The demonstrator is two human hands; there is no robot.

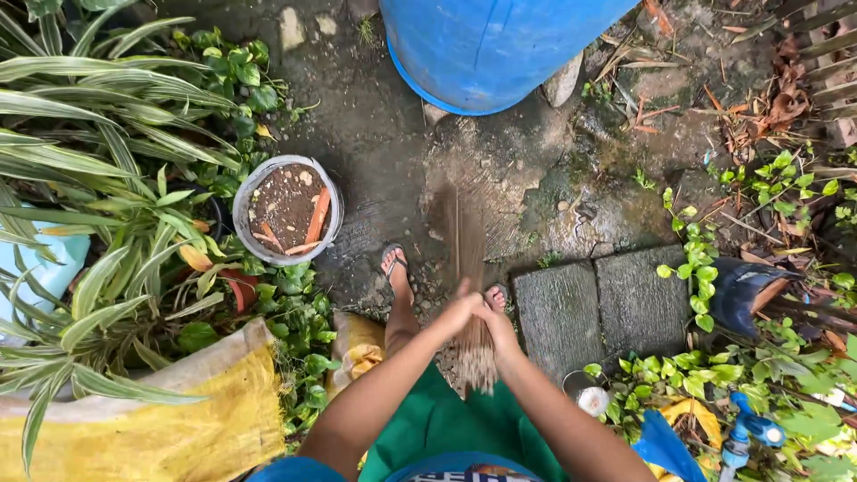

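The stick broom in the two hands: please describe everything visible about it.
The stick broom is a bundle of thin brown sticks, like dried palm ribs. Both hands, left hand and right hand, hold it near its upper end. Its tips fan out, blurred, over the damp concrete ground, between the sandalled feet and the blue barrel.

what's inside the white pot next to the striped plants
The white pot holds dark soil with pale specks and a few orange-brown dried leaves lying on it. No plant grows from it. Anything below the soil surface is covered.
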